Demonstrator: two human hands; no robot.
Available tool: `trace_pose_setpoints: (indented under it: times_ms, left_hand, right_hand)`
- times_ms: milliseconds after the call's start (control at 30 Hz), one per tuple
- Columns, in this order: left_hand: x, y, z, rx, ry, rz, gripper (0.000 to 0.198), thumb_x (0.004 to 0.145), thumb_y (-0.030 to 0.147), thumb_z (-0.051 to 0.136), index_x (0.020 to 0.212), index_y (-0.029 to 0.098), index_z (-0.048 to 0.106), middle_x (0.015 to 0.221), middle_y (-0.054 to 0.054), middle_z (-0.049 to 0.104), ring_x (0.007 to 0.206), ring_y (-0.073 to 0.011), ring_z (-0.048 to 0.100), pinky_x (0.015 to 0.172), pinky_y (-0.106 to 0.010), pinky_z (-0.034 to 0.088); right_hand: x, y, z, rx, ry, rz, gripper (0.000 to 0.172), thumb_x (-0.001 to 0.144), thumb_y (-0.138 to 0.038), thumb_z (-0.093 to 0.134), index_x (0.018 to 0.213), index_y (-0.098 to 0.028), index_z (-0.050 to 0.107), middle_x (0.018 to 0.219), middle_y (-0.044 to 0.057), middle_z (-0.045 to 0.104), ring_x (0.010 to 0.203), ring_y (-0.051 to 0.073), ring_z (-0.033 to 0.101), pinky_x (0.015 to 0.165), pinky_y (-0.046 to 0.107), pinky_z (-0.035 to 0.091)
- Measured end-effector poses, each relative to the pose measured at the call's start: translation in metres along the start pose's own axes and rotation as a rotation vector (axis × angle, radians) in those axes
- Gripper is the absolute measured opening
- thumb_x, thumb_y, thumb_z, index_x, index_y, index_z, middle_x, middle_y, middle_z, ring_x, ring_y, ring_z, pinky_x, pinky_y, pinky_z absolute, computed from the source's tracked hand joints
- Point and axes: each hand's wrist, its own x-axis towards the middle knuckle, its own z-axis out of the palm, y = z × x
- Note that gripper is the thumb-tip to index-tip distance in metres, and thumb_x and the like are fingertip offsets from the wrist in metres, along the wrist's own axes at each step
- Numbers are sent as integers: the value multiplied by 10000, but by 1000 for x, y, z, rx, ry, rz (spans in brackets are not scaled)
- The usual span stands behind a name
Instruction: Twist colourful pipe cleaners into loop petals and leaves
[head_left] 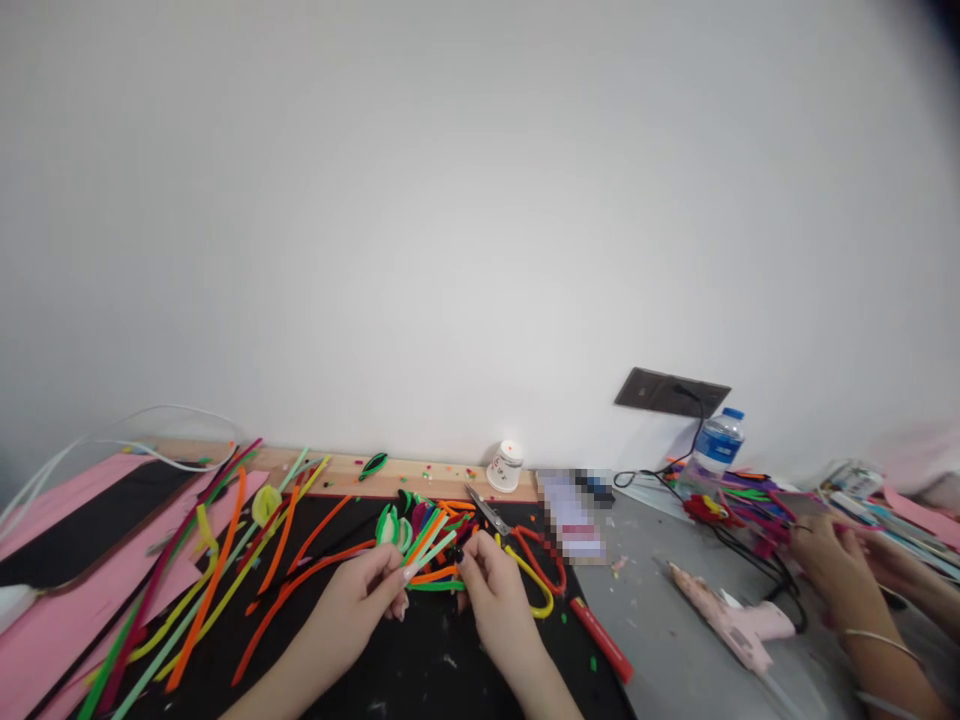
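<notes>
My left hand [367, 588] is closed, pinching a small bunch of short mint-green and orange pipe cleaners [433, 538] that fan out up and to the right. Close beside it, my right hand [491, 590] has its thumb and fingers pressed together. Something small and dark shows at those fingertips, too unclear to name. Behind the hands lies a heap of bent pipe cleaners, with a green looped piece [390, 525] at its left. Scissors [489, 510] lie partly open just beyond my right hand. A yellow pipe cleaner [541, 590] curves out to the right.
Long pipe cleaners [225, 560] spread over pink sheets [45, 640] on the left. A paper cup [505, 466] stands by the wall. To the right are a red tube [602, 640], a pink glue gun [724, 610], a water bottle [716, 445] and another person's hands [825, 560].
</notes>
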Motion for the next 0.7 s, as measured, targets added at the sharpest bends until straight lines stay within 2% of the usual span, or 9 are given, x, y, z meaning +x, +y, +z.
trace_pose_setpoints:
  times_ms: [167,300,533,700]
  left_hand:
    - [-1,1,1,-13,11,-7,306,787,413,436,560,209,421,521,38,518,523,-142,518,553,-239,397]
    - [0,0,1,-31,4,-13,300,781,411,459,563,215,401,522,42,517,521,-140,515,552,-239,402]
    - [-2,1,2,29,-49,0,282,801,370,448,569,218,398,515,46,527,521,-137,523,566,-234,399]
    - [-3,5,2,66,-104,-13,271,810,341,419,569,220,394,506,46,524,518,-139,526,562,-232,396]
  right_hand:
    - [1,1,-1,-64,-39,-3,250,874,-271,395,636,-196,388,493,-63,393,459,97,391,461,199,290]
    - [0,2,-2,-80,-47,-16,260,883,-256,362,629,-200,371,498,-60,385,465,101,383,460,203,281]
    - [1,-4,-12,-259,-31,-204,229,824,-136,405,606,-196,375,572,-37,400,534,117,356,505,228,244]
    - [3,-3,-15,-346,-43,-240,227,827,-122,400,615,-197,369,592,-30,419,545,122,369,521,235,242]
